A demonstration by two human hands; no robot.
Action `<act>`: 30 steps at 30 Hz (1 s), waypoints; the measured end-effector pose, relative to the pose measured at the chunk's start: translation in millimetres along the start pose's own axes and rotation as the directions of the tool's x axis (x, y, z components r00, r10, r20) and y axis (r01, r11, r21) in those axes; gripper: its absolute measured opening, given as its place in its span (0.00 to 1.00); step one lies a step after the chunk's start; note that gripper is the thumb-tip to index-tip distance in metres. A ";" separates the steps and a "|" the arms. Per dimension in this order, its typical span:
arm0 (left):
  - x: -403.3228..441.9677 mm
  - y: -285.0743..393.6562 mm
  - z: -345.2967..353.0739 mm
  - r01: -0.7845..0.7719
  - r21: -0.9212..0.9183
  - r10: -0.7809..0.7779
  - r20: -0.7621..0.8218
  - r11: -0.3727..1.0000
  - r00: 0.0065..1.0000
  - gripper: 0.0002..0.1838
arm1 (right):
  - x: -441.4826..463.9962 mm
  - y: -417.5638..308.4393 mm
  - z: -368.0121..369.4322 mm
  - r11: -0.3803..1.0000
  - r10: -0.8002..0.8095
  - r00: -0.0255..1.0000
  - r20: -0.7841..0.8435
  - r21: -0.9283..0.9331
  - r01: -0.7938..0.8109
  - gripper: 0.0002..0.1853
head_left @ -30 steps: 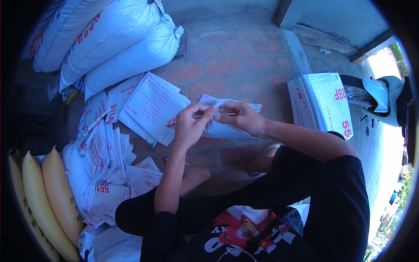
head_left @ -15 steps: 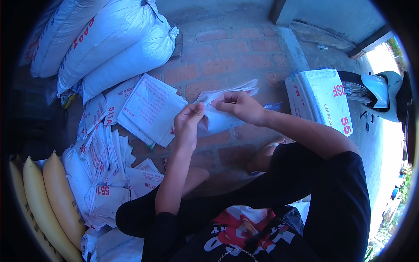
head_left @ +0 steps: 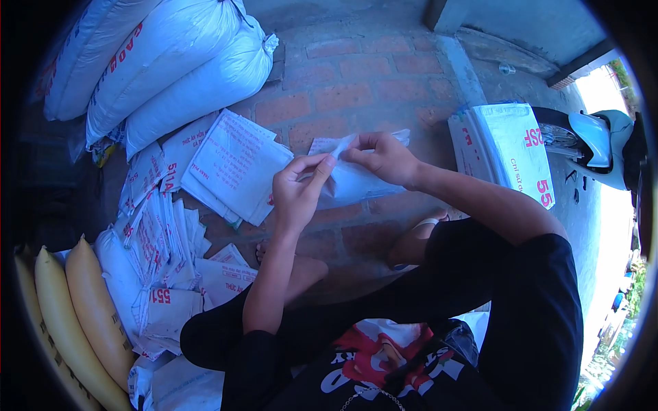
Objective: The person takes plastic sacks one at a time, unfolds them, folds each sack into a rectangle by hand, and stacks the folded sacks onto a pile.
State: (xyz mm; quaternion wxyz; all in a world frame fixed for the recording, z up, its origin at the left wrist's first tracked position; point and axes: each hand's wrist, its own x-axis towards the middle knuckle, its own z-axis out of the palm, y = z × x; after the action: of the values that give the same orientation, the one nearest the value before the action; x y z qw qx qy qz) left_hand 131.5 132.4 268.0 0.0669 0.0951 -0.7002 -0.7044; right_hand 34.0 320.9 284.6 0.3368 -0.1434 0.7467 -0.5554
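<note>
A white woven plastic sack (head_left: pixel 363 183) with some print lies in front of me over the brick floor. My left hand (head_left: pixel 299 190) pinches its left edge between thumb and fingers. On the upper side of the sack, my right hand (head_left: pixel 385 162) is closed on a raised fold, its fingertips close to those of the left. The exact grip of the fingertips is partly hidden. Just left of my hands lies a stack of flat printed sacks (head_left: pixel 236 164).
Full white sacks (head_left: pixel 205 82) lie at the upper left. Loose piles of empty sacks (head_left: pixel 161 240) and yellow filled bags (head_left: pixel 96 308) are on the left. A bundle of folded sacks (head_left: pixel 510 151) stands at right beside a motorbike (head_left: pixel 596 144).
My left hand has turned, with its thumb now pointing toward the right hand. The right hand has shifted slightly right and up, and the sack's top fold has changed shape.
</note>
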 end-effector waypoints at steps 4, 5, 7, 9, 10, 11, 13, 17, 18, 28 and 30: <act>3.3 11.9 -12.1 -0.038 -0.126 0.024 -0.114 0.991 0.993 0.09 | 10.5 -5.0 -12.9 0.997 0.051 0.994 -0.099 -0.047 -0.056 0.17; 5.1 14.9 -17.9 -0.047 -0.165 0.018 -0.173 0.985 0.985 0.10 | 15.5 -3.6 -19.0 0.996 0.068 0.990 -0.125 -0.046 -0.074 0.17; 9.7 19.9 -32.4 -0.072 -0.239 0.000 -0.288 0.968 0.958 0.11 | 26.7 0.0 -37.9 0.993 0.113 0.976 -0.188 -0.010 -0.117 0.19; 19.1 18.0 -54.8 -0.104 -0.325 -0.045 -0.422 0.940 0.906 0.12 | 38.8 4.5 -63.3 0.981 0.192 0.947 -0.259 0.034 -0.190 0.20; 23.5 15.2 -68.2 -0.126 -0.365 -0.073 -0.484 0.922 0.872 0.13 | 45.2 11.0 -77.9 0.982 0.190 0.931 -0.313 0.060 -0.180 0.21; 26.3 11.6 -83.3 -0.109 -0.366 -0.100 -0.508 0.924 0.855 0.17 | 51.5 18.0 -93.2 0.982 0.187 0.912 -0.366 0.084 -0.167 0.22; 32.7 1.9 -112.3 -0.099 -0.440 -0.207 -0.594 0.893 0.777 0.21 | 61.0 33.1 -122.2 0.984 0.178 0.872 -0.456 0.097 -0.150 0.24; 38.4 -28.1 -181.5 -0.086 -0.605 -0.412 -0.632 0.792 0.657 0.24 | 68.1 58.5 -168.2 0.990 0.137 0.824 -0.549 0.098 -0.100 0.22; 37.7 -39.5 -199.8 -0.078 -0.648 -0.458 -0.613 0.758 0.644 0.24 | 61.2 48.8 -174.0 0.990 0.139 0.819 -0.557 0.103 -0.098 0.21; 31.1 -70.4 -192.1 0.153 0.045 -0.025 -0.904 0.987 0.428 0.22 | 52.8 26.8 -196.4 0.914 0.226 0.876 -0.425 0.403 -0.040 0.11; 25.9 -48.0 -115.2 -0.144 0.419 0.420 -0.700 0.896 0.577 0.18 | 50.2 17.4 -181.8 0.894 0.292 0.857 -0.424 0.438 -0.088 0.10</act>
State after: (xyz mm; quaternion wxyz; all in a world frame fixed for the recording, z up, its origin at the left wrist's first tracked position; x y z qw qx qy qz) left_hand 134.4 14.8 218.9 0.4583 0.2840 -0.7112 -0.4511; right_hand -120.4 430.6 279.6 0.2180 0.1473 0.6860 -0.6784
